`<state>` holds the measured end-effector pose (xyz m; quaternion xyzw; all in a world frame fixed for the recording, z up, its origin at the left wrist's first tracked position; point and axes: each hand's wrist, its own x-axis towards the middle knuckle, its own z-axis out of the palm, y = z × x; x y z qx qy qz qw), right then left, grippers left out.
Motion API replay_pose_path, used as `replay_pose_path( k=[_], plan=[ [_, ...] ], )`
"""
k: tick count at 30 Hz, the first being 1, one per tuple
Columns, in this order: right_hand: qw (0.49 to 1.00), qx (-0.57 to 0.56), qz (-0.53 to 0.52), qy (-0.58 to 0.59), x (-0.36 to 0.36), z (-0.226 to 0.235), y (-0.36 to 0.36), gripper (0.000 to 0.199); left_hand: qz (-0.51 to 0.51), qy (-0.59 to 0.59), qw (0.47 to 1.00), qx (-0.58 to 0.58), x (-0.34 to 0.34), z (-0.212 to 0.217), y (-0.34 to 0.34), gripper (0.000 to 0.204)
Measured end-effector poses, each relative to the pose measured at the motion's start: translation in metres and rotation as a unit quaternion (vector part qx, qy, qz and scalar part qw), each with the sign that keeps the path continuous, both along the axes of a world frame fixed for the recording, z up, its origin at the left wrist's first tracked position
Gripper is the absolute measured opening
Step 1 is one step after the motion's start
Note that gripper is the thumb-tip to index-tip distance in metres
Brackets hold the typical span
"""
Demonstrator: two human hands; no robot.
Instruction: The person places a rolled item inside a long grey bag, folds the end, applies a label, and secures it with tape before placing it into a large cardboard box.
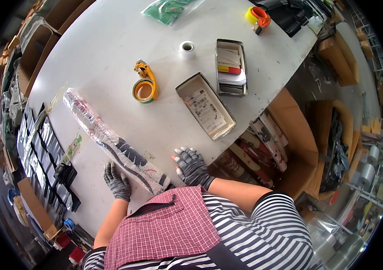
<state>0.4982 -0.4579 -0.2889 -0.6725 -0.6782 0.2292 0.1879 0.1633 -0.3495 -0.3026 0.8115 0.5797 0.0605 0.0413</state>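
A long rolled sheet in see-through plastic wrap [115,139], patterned in grey, black and red, lies slantwise on the pale table [155,128]. Its near end reaches the edge in front of my body. Left of that end, my left hand [117,183] rests on the tabletop in a grey striped glove, fingers stretched out and holding nothing. My right hand [193,167], in a matching glove with bare fingertips, lies on the table at the other side of the roll. Its fingers are spread, and nothing is in them. Both hands appear apart from the roll.
Beyond the roll are an orange tape dispenser [144,87], a small white roll [187,49] and two shallow boxes, one labelled [206,108], one holding cards [232,67]. Black plastic bags [47,144] hang over the left edge. An open carton [297,148] with wrapped rolls stands at right.
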Motion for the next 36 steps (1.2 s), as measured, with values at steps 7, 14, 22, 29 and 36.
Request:
replay_pose_path(
  k=[7,14,22,29,36],
  plan=[
    [1.0,0.029,0.005,-0.01,-0.003,-0.014,-0.005,0.05,-0.009,-0.032,0.999,-0.001,0.012,0.023,-0.002,0.064],
    [0.998,0.04,-0.008,-0.041,-0.008,0.0,-0.006,0.047,0.005,-0.017,1.0,-0.014,-0.004,0.004,-0.005,0.067],
    [0.992,0.075,-0.026,-0.102,-0.016,0.004,-0.009,0.049,0.034,-0.052,0.998,-0.017,-0.001,0.013,-0.008,0.061],
    [0.979,0.109,-0.062,-0.158,-0.019,-0.027,0.0,0.039,-0.027,-0.121,0.992,0.021,-0.004,0.02,-0.001,0.058],
    [0.984,0.139,-0.095,0.067,-0.03,-0.009,-0.02,0.03,-0.014,-0.206,0.977,-0.044,-0.054,0.019,-0.054,0.053]
  ],
)
